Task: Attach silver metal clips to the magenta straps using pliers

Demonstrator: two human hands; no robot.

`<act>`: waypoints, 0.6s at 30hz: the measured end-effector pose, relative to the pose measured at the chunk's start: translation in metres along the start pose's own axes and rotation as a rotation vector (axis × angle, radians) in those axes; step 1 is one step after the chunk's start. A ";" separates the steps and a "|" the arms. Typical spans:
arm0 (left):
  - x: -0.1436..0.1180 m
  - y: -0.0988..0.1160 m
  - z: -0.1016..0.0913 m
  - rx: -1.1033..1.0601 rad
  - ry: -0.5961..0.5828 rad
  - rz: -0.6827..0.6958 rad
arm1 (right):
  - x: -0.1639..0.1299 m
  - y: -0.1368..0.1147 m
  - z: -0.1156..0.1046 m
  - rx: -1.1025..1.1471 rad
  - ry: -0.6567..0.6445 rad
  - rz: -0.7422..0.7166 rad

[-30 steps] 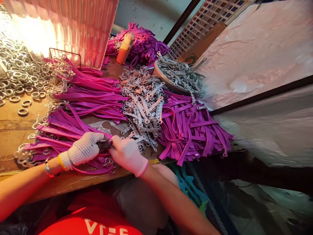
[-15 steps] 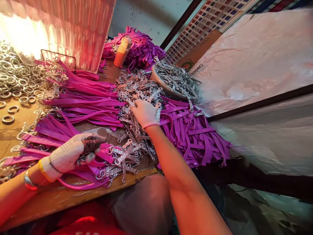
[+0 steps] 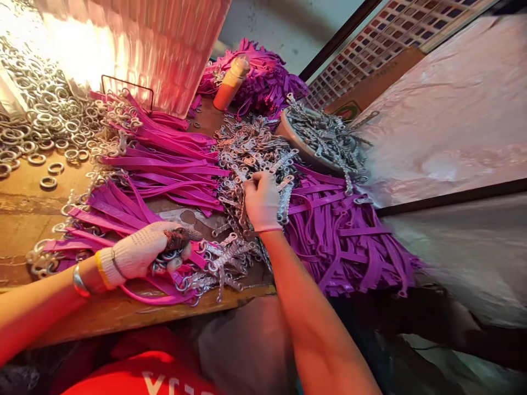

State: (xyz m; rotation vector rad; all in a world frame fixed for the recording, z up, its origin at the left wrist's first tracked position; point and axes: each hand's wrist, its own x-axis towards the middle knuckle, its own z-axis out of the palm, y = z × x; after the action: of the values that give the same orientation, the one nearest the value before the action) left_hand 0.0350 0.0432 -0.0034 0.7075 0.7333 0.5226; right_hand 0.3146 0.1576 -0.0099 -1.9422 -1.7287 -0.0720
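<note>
My left hand (image 3: pixel 150 249), in a white dotted glove with dark, worn fingertips, is closed over purple straps at the table's front. Bits of metal show beneath its fingers, but what it grips is partly hidden. My right hand (image 3: pixel 262 202), in a plain white glove, reaches into a heap of silvery metal link pieces (image 3: pixel 251 145). Its fingers are curled down, and their tips are out of sight among the links. Purple straps (image 3: pixel 164 164) with metal rings at their ends lie left of the heap. More purple straps (image 3: pixel 337 236) spread to its right.
Loose metal rings (image 3: pixel 49 118) are piled at the far left by a bright lamp behind a ribbed panel (image 3: pixel 164 49). A bowl (image 3: pixel 294 140) full of links stands behind my right hand. Farther back are an orange bottle (image 3: pixel 231 83) and a purple strap heap (image 3: pixel 272 71).
The view has shifted, so everything sits farther right. My right hand stays at the link heap, its wrist turned slightly more upright. My left hand remains closed over the straps.
</note>
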 end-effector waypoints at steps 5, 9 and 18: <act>-0.003 -0.008 0.004 0.281 0.043 0.042 | -0.037 -0.039 -0.037 0.570 -0.176 0.033; -0.008 -0.003 0.010 0.389 0.027 0.088 | -0.091 -0.086 -0.069 0.573 -0.451 -0.350; -0.003 -0.011 0.011 0.248 -0.017 0.099 | -0.136 -0.108 -0.051 0.319 -0.371 -0.447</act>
State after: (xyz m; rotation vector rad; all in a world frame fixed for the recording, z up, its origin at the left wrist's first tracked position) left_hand 0.0436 0.0299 -0.0045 0.9816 0.7573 0.5196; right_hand 0.2046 0.0165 0.0201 -1.3751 -2.2314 0.4035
